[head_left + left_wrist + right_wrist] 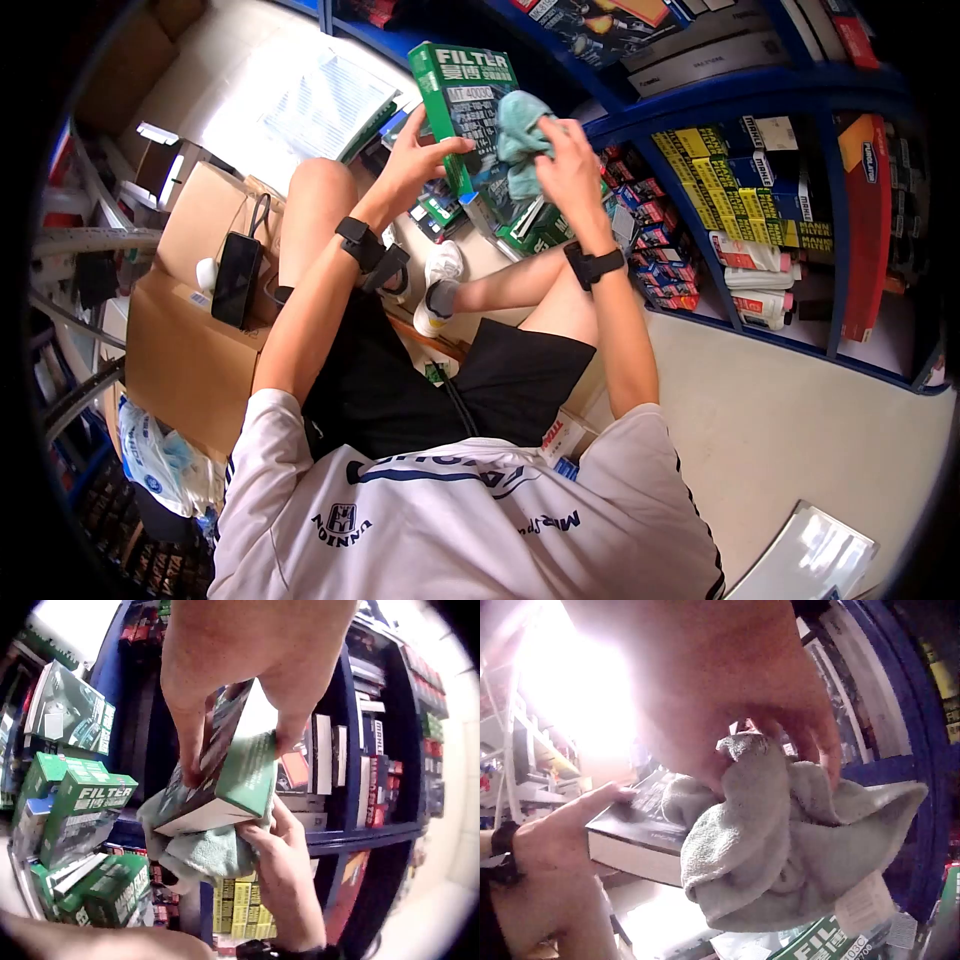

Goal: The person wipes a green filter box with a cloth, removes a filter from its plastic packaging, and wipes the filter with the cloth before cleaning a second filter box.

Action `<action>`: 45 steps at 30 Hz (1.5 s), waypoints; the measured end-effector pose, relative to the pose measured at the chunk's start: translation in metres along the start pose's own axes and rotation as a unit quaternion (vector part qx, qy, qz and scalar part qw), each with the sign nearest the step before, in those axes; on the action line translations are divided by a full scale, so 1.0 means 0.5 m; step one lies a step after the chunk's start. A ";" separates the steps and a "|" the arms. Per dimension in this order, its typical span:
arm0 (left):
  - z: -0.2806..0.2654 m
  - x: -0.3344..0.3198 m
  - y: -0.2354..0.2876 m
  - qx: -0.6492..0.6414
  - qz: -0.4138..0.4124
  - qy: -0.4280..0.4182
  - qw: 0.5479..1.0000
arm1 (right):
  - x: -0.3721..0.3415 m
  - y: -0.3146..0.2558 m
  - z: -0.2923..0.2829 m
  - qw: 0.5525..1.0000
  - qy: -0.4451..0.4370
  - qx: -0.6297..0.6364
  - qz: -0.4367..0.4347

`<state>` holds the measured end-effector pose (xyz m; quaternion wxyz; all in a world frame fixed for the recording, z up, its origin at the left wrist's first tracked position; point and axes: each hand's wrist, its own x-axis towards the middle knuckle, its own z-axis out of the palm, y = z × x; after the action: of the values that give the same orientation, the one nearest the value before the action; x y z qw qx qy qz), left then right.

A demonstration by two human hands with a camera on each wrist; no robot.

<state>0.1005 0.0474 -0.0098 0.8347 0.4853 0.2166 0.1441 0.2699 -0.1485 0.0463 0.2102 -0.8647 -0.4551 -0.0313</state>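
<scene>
My left hand [408,168] grips a green and dark filter box [462,66] by its sides, thumb across the printed face. The box is held up in front of me, tilted, with "FILTER" at its top. In my right hand [572,178] is a bunched, pale green cloth [522,125], which overlaps the box's right edge. The left wrist view shows the cloth [206,855] wrapped along the lower end of the box [251,769]. Seen from the right wrist, the cloth [742,840] hangs in folds below the fingers and covers part of the box.
More green filter boxes [86,814] are stacked beyond the held one. Blue shelving [715,275] on the right carries yellow boxes [700,180] and several red and dark packs. To the left, a phone [237,280] lies on a cardboard box [190,350].
</scene>
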 end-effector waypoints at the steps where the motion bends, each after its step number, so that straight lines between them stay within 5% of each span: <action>1: 0.007 -0.004 0.005 0.014 -0.002 -0.018 1.000 | -0.004 -0.030 -0.001 0.999 -0.023 -0.029 -0.004; 5: 0.011 0.027 -0.054 0.109 0.039 0.007 0.993 | -0.010 -0.048 0.033 0.998 -0.039 -0.054 0.008; 8: 0.009 0.039 -0.067 0.118 0.005 0.013 0.993 | -0.008 -0.048 0.052 0.993 -0.037 -0.059 0.097; 14: 0.031 0.044 -0.074 0.099 -0.018 0.003 0.995 | 0.001 -0.038 0.026 0.995 -0.102 0.000 0.010; 19: 0.036 0.019 -0.021 0.107 -0.023 -0.109 0.988 | 0.019 -0.033 0.028 0.988 -0.069 0.112 0.076; 35: 0.048 0.040 -0.075 0.168 0.042 -0.164 0.971 | 0.020 -0.038 0.072 0.958 -0.137 0.138 0.211; 40: 0.053 0.046 -0.057 0.150 -0.105 -0.139 0.973 | 0.010 -0.027 0.093 0.957 -0.123 0.119 0.236; 45: 0.056 0.040 -0.062 0.184 -0.060 -0.152 0.969 | -0.001 -0.008 0.108 0.939 -0.100 0.204 0.257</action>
<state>0.1329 0.0203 -0.0292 0.7613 0.6329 0.1385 -0.0244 0.2590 -0.1259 -0.0014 0.3369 -0.8892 -0.2327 0.2039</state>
